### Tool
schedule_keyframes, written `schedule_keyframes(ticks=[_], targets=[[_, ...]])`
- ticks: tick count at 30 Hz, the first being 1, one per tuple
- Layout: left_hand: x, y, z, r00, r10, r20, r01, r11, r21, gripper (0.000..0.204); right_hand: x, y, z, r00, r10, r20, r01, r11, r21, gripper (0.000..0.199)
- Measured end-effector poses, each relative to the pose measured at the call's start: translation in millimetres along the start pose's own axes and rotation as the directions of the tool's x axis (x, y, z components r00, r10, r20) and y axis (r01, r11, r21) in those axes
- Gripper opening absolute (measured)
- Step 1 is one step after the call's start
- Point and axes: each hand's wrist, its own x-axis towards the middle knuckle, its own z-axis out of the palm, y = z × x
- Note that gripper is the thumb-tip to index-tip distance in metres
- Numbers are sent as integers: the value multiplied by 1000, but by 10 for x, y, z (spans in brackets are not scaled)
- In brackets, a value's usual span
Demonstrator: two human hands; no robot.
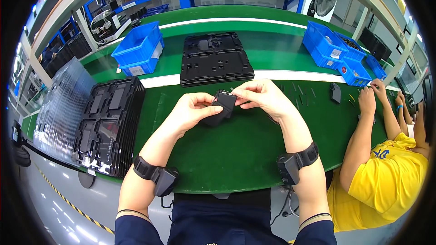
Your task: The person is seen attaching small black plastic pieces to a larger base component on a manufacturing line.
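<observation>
Your counter point(222, 163) has a green top, with a white strip point(290, 76) running along it. At its left end you have a stack of clear trays point(59, 104), and just beside that a stack of black trays point(109, 124). Ahead of you lie more dark trays point(217, 70), with blue bins point(138, 50) to their left and a blue bin group point(324, 41) to the right. Near your right are thin dark strips point(313, 92), scattered, and a small black box point(335, 93)
</observation>
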Motion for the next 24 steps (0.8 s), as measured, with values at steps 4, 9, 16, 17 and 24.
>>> schedule_keyframes(ticks=[4, 9, 16, 17, 24], targets=[[-54, 150, 18, 999, -39, 14, 39, 999, 1, 23, -45, -70, -33, 999, -36, 14, 36, 999, -25, 23], [-55, 141, 20, 1000, 9, 22, -8, 998, -68, 26, -86, -136, -40, 997, -80, 12, 80, 995, -66, 19], [-64, 122, 57, 999, 52, -9, -53, 986, -160, 29, -57, -66, -4, 972, -236, -9, 235, 972, -21, 14], [-63, 123, 65, 999, 53, -8, -54, 986, -161, 29, -54, -54, -3, 965, -263, -20, 263, 965, -15, 13], [-63, 121, 23, 997, 77, -14, -78, 982, -170, 28, -67, -138, 36, 973, -228, -32, 226, 972, -61, 12]])
